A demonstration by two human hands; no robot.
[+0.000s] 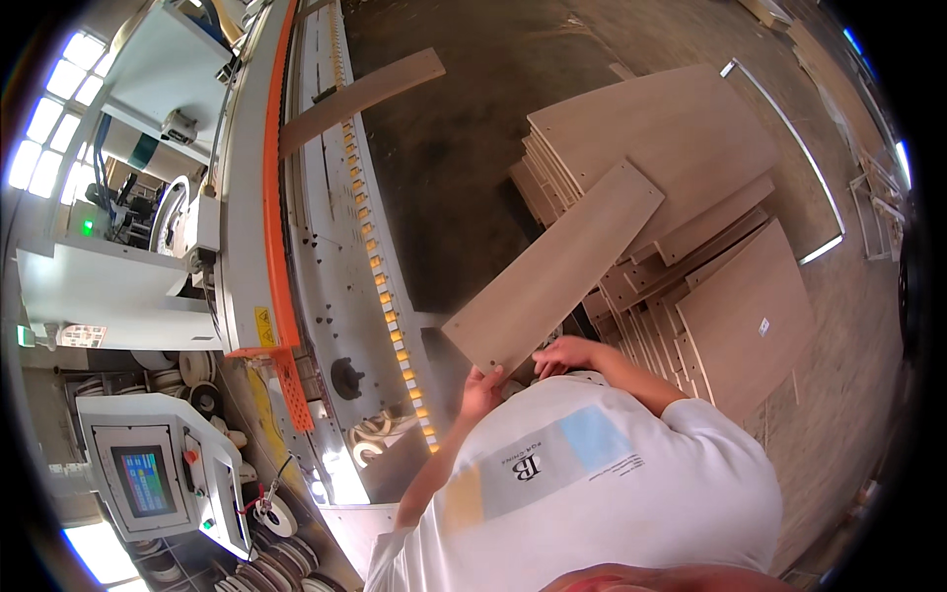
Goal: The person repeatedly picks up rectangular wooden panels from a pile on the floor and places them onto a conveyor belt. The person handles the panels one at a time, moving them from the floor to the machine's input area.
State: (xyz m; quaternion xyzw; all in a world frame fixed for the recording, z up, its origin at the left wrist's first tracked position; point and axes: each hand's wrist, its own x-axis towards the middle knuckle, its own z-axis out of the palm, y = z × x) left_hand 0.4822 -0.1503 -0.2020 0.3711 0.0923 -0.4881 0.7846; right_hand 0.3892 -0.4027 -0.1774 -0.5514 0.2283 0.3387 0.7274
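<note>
A long brown wood panel (562,271) slants from my body out to a stack of boards, its far end lying over the top board (671,128). My left hand (480,391) grips the panel's near end, thumb on the upper face and fingers mostly hidden. Close by the panel's right edge, my right hand (569,355) is closed with its fingers curled in. What it holds, if anything, is hidden. Small dark holes show near the panel's corners.
At left runs a long machine with an orange rail (283,197) and yellow rollers (373,259). Another narrow panel (365,96) lies across it. A control console (163,474) with a lit screen stands lower left, near tape rolls (276,567). More boards (745,306) lean at right.
</note>
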